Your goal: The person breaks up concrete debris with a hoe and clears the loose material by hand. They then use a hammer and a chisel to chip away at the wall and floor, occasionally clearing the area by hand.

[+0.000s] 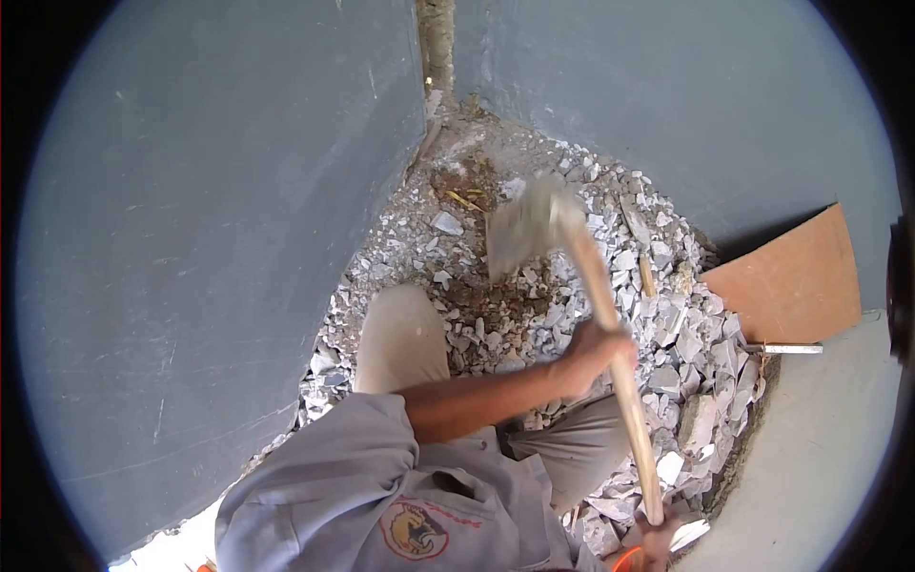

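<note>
My left hand [599,358] is closed round the upper part of the wooden handle of a hoe [624,396]. Low in the view, my right hand [658,536] wraps the handle's lower end. The broad grey hoe blade [534,224] is blurred by motion and appears above the rubble [681,357], near a patch of brown soil [500,300]. Broken white and grey stone pieces lie all around beneath it.
Grey walls [191,238] meet at a corner ahead. An orange-brown curved sheet [791,281] leans at the right beside a pale floor slab [810,439]. A small wood piece [647,276] lies on the stones. My bent knee [405,334] rests close to the left wall.
</note>
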Action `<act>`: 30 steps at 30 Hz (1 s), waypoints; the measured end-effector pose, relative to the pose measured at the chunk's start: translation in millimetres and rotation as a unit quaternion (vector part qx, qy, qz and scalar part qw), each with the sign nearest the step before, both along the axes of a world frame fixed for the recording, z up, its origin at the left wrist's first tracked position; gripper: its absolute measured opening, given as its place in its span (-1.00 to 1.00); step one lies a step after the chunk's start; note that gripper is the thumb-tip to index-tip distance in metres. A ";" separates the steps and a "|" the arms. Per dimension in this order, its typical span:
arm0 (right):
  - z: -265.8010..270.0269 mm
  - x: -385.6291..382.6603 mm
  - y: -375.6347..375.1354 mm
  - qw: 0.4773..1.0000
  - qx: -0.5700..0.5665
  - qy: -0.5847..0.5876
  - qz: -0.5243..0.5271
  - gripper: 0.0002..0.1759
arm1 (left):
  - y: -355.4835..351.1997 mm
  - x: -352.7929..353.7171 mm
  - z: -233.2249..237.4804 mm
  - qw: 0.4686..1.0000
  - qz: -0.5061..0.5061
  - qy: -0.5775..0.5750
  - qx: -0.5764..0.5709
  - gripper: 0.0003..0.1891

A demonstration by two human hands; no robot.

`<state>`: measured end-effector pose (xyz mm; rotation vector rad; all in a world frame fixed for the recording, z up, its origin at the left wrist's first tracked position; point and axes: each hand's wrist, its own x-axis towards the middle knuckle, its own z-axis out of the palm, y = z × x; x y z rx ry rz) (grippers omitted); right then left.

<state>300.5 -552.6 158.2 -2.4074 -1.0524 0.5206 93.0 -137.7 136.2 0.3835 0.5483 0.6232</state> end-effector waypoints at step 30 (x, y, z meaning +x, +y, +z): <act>-177.8 -277.5 440.7 0.887 0.074 0.440 0.116 -0.52 | 174.0 -129.1 -189.3 0.734 0.040 0.646 0.204 -0.43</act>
